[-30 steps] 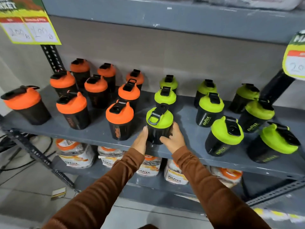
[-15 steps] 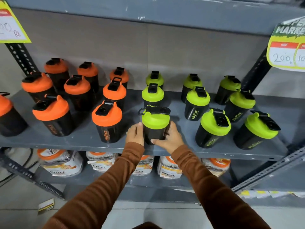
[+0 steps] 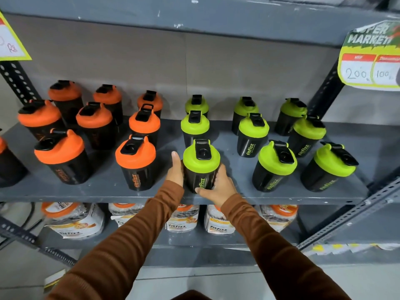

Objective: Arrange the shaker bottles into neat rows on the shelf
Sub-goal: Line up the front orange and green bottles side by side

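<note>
A black shaker bottle with a green lid (image 3: pixel 201 163) stands at the front of the grey shelf (image 3: pixel 104 191). My left hand (image 3: pixel 176 172) presses its left side and my right hand (image 3: pixel 217 187) wraps its right side and base. Its label faces me. Behind it stand two more green-lidded bottles (image 3: pixel 194 128) in a line. Further green-lidded bottles (image 3: pixel 277 165) fill the shelf's right half. Orange-lidded bottles (image 3: pixel 135 163) fill the left half in rough rows.
Bags of product (image 3: pixel 73 221) lie on the lower shelf under the bottles. A price sign (image 3: pixel 370 59) hangs at the upper right and another (image 3: pixel 10 44) at the upper left. Perforated steel uprights (image 3: pixel 324 94) frame the shelf.
The held green-lidded bottle has been turned, so its lid flap now points away and its label faces me. Both hands stayed on it. The view shifted rightward.
</note>
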A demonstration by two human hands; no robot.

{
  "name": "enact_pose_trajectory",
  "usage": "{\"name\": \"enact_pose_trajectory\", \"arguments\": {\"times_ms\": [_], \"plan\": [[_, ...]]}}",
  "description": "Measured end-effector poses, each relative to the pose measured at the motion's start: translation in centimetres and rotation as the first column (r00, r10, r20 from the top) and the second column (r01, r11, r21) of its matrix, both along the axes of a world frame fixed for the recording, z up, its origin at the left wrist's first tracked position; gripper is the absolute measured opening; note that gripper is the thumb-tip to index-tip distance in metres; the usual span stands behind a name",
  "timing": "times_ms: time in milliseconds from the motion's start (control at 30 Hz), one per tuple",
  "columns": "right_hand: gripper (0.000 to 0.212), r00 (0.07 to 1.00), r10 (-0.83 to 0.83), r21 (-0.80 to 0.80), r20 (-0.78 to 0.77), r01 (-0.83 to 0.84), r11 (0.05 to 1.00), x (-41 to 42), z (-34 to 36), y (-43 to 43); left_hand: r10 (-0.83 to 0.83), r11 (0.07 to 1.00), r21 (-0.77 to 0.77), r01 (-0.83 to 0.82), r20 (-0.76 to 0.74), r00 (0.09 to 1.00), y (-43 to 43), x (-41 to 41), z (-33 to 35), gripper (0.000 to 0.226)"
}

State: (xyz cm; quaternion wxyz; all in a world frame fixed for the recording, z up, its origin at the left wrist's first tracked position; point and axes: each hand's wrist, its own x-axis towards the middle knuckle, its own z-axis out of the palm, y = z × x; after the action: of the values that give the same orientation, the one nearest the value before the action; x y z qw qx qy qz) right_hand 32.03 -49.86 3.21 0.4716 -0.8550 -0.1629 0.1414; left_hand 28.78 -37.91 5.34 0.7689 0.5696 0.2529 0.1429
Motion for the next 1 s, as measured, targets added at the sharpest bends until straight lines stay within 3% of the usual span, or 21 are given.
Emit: {"name": "enact_pose_trajectory", "arguments": {"times_ms": [133, 300, 367, 433, 467, 567, 633, 700, 867, 1000], "plan": [[0.092, 0.995, -0.061, 0.040, -0.077, 0.064, 0.997, 1.6, -2.6, 0.6, -0.042, 0.999, -0.006, 0.042, 0.000, 0.999, -0.1, -0.7, 0.1, 0.066], [0.086, 0.993, -0.093, 0.089, -0.068, 0.099, 0.991, 1.4, -2.9, 1.0, -0.042, 0.999, 0.031, 0.041, 0.056, 0.998, -0.5, -2.3, -0.5, 0.058], [0.089, 0.993, -0.100, 0.098, -0.066, 0.106, 0.990, 1.3, -3.2, 1.1, -0.079, 0.993, 0.088, 0.075, 0.050, 0.996, -0.2, -3.0, -1.0, 0.050], [0.093, 0.994, -0.095, 0.111, -0.060, 0.101, 0.989, 1.0, -2.8, 1.1, -0.047, 0.969, 0.247, 0.031, 0.058, 0.997, -0.1, -4.2, -2.0, 0.037], [0.096, 0.994, -0.095, 0.111, -0.057, 0.101, 0.989, 0.7, -2.4, 1.1, -0.001, 0.925, 0.380, -0.026, 0.070, 0.998, 0.0, -5.1, -2.5, 0.034], [0.107, 0.994, -0.102, 0.092, -0.032, 0.104, 0.990, -0.5, -0.6, 1.3, 0.093, 0.675, 0.715, -0.182, 0.162, 0.982, 0.7, -7.6, -3.7, 0.031], [0.107, 0.994, -0.109, 0.088, 0.004, 0.108, 0.990, -1.2, 0.0, 1.7, 0.142, 0.600, 0.742, -0.299, 0.270, 0.952, 1.7, -8.7, -4.1, 0.025], [0.109, 0.988, -0.150, 0.125, 0.047, 0.143, 0.982, -1.8, 0.1, 2.2, 0.251, 0.583, 0.696, -0.419, 0.336, 0.908, 2.8, -9.1, -4.1, 0.022], [0.116, 0.954, -0.280, 0.185, 0.106, 0.257, 0.948, -3.0, 0.3, 3.4, 0.455, 0.548, 0.656, -0.519, 0.286, 0.843, 6.6, -8.7, -3.8, 0.071], [0.111, 0.952, -0.299, 0.179, 0.064, 0.284, 0.942, -3.1, 0.2, 3.8, 0.373, 0.724, 0.598, -0.344, 0.080, 0.924, 8.4, -8.0, -3.0, 0.103]]}}
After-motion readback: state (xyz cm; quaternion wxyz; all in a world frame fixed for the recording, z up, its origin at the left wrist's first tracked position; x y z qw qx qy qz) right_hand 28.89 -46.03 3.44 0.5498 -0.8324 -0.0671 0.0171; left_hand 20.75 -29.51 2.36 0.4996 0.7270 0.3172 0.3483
